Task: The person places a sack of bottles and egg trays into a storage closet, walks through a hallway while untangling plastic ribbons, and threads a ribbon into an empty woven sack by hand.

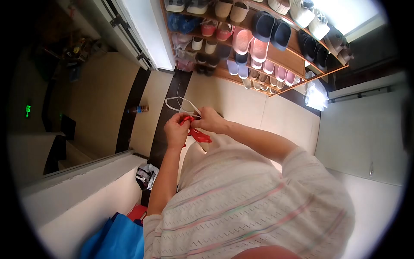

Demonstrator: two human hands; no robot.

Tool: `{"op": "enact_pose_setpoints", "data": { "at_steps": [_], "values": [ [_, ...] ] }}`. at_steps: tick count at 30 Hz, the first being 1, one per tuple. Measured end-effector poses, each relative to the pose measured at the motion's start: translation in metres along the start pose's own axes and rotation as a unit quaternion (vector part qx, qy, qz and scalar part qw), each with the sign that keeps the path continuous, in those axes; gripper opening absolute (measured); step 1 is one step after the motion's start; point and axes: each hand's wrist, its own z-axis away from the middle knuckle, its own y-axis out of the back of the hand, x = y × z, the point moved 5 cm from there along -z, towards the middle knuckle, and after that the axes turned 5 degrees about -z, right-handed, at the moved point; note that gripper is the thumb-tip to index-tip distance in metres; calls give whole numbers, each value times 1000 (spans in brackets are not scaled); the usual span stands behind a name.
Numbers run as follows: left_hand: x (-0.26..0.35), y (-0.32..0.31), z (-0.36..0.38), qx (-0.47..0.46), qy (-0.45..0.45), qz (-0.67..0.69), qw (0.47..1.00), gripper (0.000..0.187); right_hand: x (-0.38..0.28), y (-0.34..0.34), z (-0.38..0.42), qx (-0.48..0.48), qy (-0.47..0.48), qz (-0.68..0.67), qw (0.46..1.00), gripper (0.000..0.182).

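"Red, thin and crumpled: what is seen in the head view?"

"A red material (200, 136) is held in front of the wearer's pale knitted top (241, 207). It is pinched between the fingertips of the left hand (174, 131) and the right hand (211, 121), with a loose end hanging below them."

"And the pale loop (176, 97)?"

"It is stretched out beyond the fingers, over the floor (224, 95), and its near side is met by the right fingers. Whether it is gripped there or merely touched cannot be told, nor can it be made out whether it is joined to the red material."

"How is such a handful best managed?"

"The red material is best pinned lightly by the left fingertips, close to where the right ones work, so that little slack is left between them. Small pinches are to be preferred to hard pulls, since thin stuff may be creased tight or torn."

"What should be watched?"

"The pale loop should be held clear of the folds, as it could easily be caught in them. The loose red end should be left free below. With the hands held close to the body, the forearms can be steadied and the folds more finely felt."
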Motion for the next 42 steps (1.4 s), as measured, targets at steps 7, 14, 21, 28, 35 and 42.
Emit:
{"op": "enact_pose_setpoints", "data": {
  "at_steps": [7, 14, 21, 28, 35, 42],
  "values": [
    [6, 10, -9, 52, -108, -57, 991, 12, 4, -10, -6, -102, -100, -259, 955, 15],
    [10, 6, 4, -18, -56, 75, 995, 10, 13, -9, -3, -182, -125, -398, 890, 16],
    [3, -4, 6, -176, 71, 210, 959, 15, 23, -7, -1, -243, -114, -298, 916, 15],
    [-18, 2, 15, -191, 126, 232, 945, 16, 29, -6, -5, -121, 55, 59, 989, 15],
    [-30, 0, 15, -160, 164, 231, 946, 16, 21, -13, -2, -52, 123, 266, 955, 14],
    [-30, -11, -4, -151, 185, 207, 949, 33, 22, -4, -25, -53, 124, 256, 957, 30]
  ]
}}
